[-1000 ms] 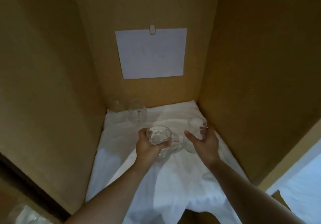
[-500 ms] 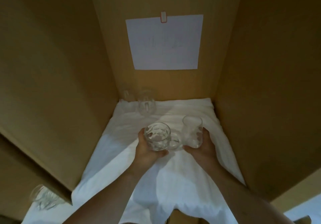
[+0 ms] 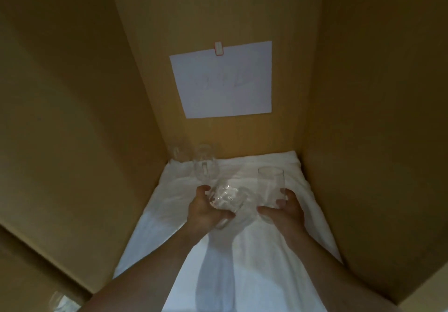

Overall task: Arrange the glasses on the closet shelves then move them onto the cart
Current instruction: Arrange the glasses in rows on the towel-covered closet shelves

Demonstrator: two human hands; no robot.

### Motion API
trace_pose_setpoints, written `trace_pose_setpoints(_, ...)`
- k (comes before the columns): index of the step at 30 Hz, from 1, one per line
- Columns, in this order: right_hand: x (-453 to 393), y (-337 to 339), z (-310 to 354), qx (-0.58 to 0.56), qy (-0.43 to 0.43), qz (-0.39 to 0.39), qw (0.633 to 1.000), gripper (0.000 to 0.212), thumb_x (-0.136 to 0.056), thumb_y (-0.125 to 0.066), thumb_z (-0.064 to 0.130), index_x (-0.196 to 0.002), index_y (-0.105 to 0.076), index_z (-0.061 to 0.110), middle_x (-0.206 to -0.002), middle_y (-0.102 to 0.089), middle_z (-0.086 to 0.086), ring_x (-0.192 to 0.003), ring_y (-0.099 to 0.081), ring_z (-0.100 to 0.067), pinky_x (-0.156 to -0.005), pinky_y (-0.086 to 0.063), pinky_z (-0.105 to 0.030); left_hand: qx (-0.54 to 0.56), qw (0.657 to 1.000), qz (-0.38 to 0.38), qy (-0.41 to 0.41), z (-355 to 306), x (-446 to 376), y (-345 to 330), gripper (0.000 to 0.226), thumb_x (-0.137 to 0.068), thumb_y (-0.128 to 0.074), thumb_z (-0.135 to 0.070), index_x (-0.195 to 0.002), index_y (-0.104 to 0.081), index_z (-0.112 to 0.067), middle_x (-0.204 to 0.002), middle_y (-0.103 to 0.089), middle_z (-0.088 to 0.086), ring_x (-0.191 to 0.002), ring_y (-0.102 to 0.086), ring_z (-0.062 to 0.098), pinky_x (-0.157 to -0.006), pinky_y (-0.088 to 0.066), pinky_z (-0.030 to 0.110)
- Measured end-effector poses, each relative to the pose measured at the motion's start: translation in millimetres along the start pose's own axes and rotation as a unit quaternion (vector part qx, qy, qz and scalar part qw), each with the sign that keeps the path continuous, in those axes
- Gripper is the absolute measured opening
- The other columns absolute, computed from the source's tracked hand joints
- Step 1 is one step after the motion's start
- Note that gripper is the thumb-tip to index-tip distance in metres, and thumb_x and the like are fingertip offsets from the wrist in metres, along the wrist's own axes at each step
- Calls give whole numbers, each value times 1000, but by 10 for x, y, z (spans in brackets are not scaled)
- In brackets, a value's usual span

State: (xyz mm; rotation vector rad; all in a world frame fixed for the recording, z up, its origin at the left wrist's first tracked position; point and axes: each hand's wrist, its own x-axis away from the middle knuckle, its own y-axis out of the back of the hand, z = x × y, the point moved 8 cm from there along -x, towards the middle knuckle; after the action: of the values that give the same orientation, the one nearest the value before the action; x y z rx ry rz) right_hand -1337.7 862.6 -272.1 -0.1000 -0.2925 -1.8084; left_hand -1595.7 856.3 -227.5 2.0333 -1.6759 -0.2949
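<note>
Head view: left hand (image 3: pixel 206 212) gripped mug (image 3: pixel 226 199), fingers curled round it, now tilted. Right hand (image 3: pixel 286 211) fingers wrapped tall glass (image 3: pixel 270 190) at 3 o'clock, carried deeper along shelf cloth (image 3: pixel 242 263). Arranging likely continuing.

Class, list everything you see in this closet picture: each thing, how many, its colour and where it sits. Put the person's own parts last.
Mug: one, clear, held in left hand.
Tall glass: one, clear, held in right hand.
Glasses: two, clear, back left corner.
Cloth: one, white, covering the shelf.
Paper: one, white, clipped to back wall.
Closet walls: tan, around the shelf.
Left hand: gripping mug.
Right hand: gripping tall glass.
</note>
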Motion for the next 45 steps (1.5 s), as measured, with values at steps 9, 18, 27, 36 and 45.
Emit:
trace_pose_setpoints(9, -394, 80, 287, 35, 10, -83, 996, 139, -19, -91, 72, -146, -43, 43, -138, -50, -6, -114, -61, -24, -90, -59, -44, -136, 985, 0, -110, -640, -739, 52, 91, -51, -96, -45, -123, -44, -24, -110, -64, -2, -106, -64, 23, -89, -53, 35)
trace_pose_setpoints(18, -770, 21, 886, 232, 66, -155, 958, 115, -43, -98, 48, -140, -40, 25, -140, -55, -7, -125, -55, -30, -100, -50, -46, -302, 920, 30, -249, -1179, -1182, -99, 73, -53, -80, -64, -118, -62, -35, -112, -65, -3, -102, -64, 25, -84, -56, 38)
trace_pose_setpoints(27, -1008, -253, 1378, 447, 159, -62, 878, 95, -61, -94, 32, -143, -46, 29, -137, -51, -6, -125, -45, -30, -105, -40, -38, -387, 893, 31, -226, -1272, -1649, -341, 64, -75, -74, -67, -129, -59, -35, -128, -57, 2, -122, -51, 29, -95, -51, 40)
trace_pose_setpoints(36, -1182, -705, 1471, 499, 211, 23, 840, 101, -64, -93, 21, -150, -42, 30, -149, -40, -6, -132, -40, -29, -107, -36, -33, -492, 836, 25, -242, -1317, -1822, -561, 57, -77, -69, -68, -116, -66, -27, -109, -64, 5, -100, -63, 24, -78, -49, 33)
trace_pose_setpoints(45, -1291, -802, 1467, 496, 237, 34, 835, 101, -58, -94, 17, -147, -47, 28, -144, -47, -6, -126, -48, -30, -104, -41, -36, -483, 825, 224, -189, -1386, -1864, -651, 79, -70, -91, -38, -137, -57, -14, -131, -63, 6, -115, -63, 25, -86, -55, 33)
